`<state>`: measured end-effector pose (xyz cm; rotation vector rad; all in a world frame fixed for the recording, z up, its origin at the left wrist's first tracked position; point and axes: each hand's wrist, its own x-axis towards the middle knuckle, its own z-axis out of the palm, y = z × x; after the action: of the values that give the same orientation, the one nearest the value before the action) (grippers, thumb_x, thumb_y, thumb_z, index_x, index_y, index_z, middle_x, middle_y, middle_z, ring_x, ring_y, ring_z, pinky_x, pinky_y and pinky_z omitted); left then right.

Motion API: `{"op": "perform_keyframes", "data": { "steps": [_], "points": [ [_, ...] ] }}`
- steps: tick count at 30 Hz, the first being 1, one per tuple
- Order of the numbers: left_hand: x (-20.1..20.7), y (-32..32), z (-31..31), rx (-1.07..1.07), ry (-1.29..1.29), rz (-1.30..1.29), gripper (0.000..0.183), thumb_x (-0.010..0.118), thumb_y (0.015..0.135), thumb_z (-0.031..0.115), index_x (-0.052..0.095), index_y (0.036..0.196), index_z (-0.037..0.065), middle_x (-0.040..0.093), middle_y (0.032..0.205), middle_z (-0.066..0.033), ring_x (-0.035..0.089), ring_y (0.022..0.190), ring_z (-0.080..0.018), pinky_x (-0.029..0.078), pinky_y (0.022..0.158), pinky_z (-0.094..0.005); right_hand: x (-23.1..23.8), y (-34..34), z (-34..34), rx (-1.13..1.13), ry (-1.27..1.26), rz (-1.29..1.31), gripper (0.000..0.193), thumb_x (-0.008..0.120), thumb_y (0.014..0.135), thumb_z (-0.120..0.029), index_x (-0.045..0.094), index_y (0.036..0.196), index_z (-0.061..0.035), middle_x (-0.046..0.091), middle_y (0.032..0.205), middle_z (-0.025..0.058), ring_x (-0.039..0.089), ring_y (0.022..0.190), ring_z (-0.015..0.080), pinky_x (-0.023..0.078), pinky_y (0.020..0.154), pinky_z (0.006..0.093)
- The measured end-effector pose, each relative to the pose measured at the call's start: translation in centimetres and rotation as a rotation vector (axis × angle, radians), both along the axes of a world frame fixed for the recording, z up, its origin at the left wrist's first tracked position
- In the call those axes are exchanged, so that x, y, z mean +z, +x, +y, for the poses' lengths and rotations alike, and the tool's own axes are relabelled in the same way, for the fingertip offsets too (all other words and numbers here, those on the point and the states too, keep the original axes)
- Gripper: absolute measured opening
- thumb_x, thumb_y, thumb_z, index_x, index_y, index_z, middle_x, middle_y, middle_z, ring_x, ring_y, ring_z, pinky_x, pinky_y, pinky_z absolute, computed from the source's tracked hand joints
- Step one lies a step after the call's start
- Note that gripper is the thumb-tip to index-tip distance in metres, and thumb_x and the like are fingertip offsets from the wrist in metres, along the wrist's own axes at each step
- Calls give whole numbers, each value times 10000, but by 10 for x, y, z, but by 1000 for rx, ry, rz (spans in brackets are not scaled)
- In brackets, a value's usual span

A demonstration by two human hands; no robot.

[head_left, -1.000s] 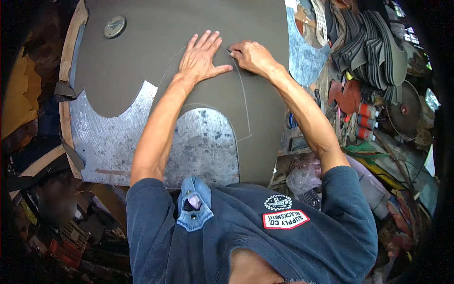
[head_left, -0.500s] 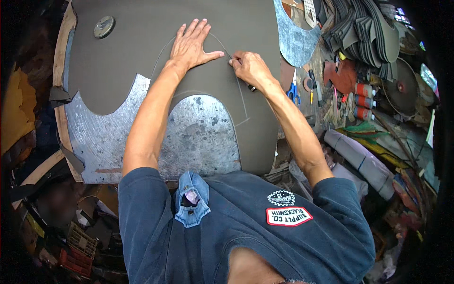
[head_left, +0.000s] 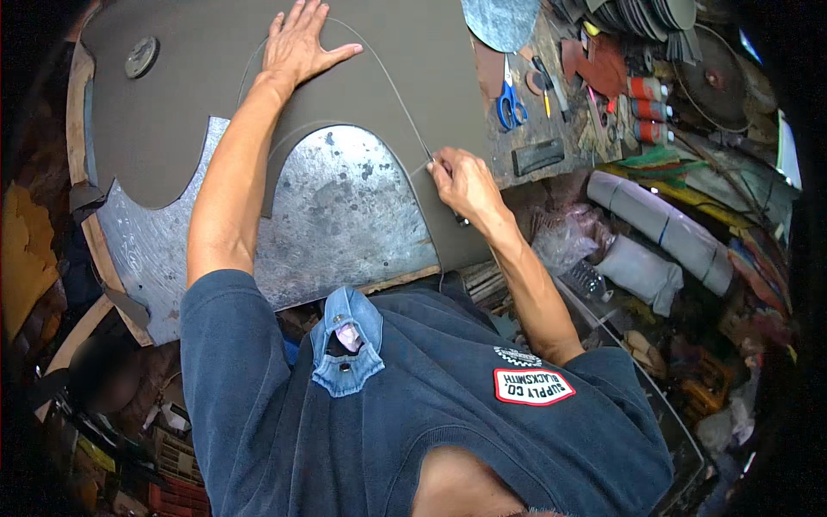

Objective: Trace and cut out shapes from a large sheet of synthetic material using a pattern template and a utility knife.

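Observation:
A large dark grey-brown sheet (head_left: 413, 60) covers the work surface, with a curved outline marked on it. Inside the curve, near the upper edge, my left hand (head_left: 297, 47) presses flat with thumb and fingers spread. My right hand (head_left: 465, 185) is closed round a slim knife (head_left: 463, 221), its dark handle end poking out below the palm. Most of the knife is hidden by my fingers; its tip meets the outline's right side, just above a short pale cross mark. Below the outline, bare spotted metal plate (head_left: 345, 181) shows through a rounded cut-out.
A round metal tin (head_left: 142, 57) lies on the sheet at upper left. On the wooden bench at right are blue-handled scissors (head_left: 511, 105), a dark block (head_left: 537, 157) and red-labelled bottles (head_left: 650, 110). Stacked dark cut pieces (head_left: 642, 17) lie farther back; a pale roll (head_left: 659, 228) lies beyond the bench's near edge.
My right hand has drawn the knife down along the outline toward me, leaving a thin line behind it. The left hand stays flat on the sheet. The view has shifted.

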<state>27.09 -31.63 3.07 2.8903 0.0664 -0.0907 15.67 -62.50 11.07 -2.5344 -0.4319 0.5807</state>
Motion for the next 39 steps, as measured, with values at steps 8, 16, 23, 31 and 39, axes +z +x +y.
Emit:
{"op": "perform_keyframes", "data": {
  "steps": [8,16,23,31,39],
  "points": [
    [3,0,-4,-14,37,-6,1073,536,770,772,346,1481,-10,267,1586,-162,169,1495,-292,115,1215,-464,3,-34,-29,-40,3,-3,230,623,872,-147,662,998,41,663,925,278,647,858,450,517,762,491],
    [4,-32,-24,-41,-13,-197,958,626,783,685,389,1485,77,302,1571,-163,191,1485,-327,149,1204,-488,25,-3,-60,-367,368,475,283,626,952,-227,666,1114,3,650,864,23,564,679,48,463,581,234],
    [26,-192,-162,174,-406,-279,315,734,769,232,671,1049,104,403,1477,-203,275,1423,-439,237,1138,-582,17,97,-64,566,291,-1,252,640,900,-147,670,1123,-32,675,963,128,652,836,321,528,727,383],
    [15,-217,-210,474,-403,-286,345,721,762,213,655,1087,120,342,1534,-186,223,1451,-433,184,1156,-581,-9,96,-13,1228,258,-56,228,640,860,-144,700,1071,-81,666,951,111,658,890,324,543,758,429],
    [11,-213,-218,553,-361,-312,242,697,777,184,663,1008,119,372,1522,-163,241,1445,-427,200,1151,-575,-14,99,-7,1286,211,-132,241,630,859,-133,689,1085,-75,665,968,99,657,891,318,545,754,428]
  ]
}}
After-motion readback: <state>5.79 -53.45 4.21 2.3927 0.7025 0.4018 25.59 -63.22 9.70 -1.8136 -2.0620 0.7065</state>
